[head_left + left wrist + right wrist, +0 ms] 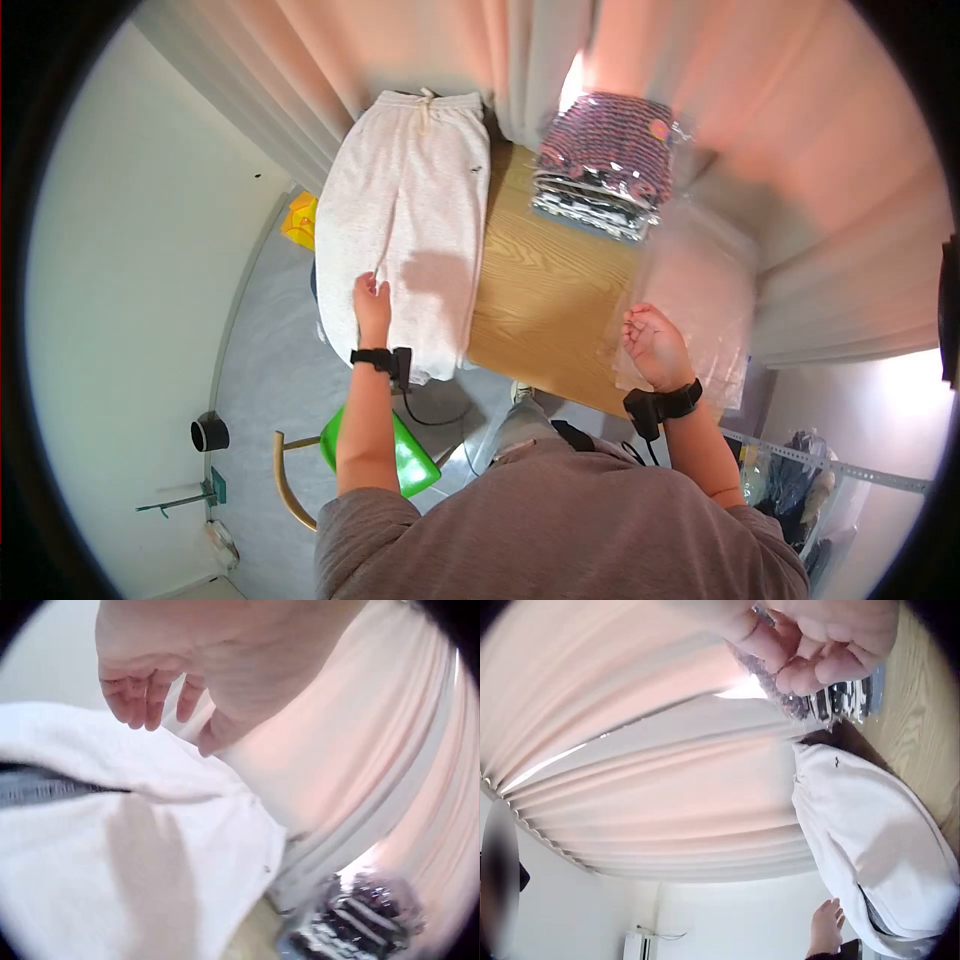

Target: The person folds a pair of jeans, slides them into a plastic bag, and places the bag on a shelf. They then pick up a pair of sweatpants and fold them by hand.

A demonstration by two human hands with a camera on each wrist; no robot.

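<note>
Off-white sweatpants [430,230] with a drawstring and a small dark logo lie spread lengthwise on the left of the table. Over their lower legs hovers my left hand [372,305], fingers loosely bent and holding nothing; the left wrist view shows the same hand [217,660] above the fabric, which has a gap with grey cloth inside. My right hand [655,345] is palm up beside a pile of clear plastic bags [705,270], its fingers [832,664] loosely curled around nothing. Behind it sits a stack of folded knit garments [605,160] in shiny plastic.
The wooden table [550,290] shows bare between the sweatpants and the bags. Curtains [800,120] hang along its far side. A green chair [410,455] stands at the near left, with a cable close by. Bagged clothes [795,480] hang at the lower right.
</note>
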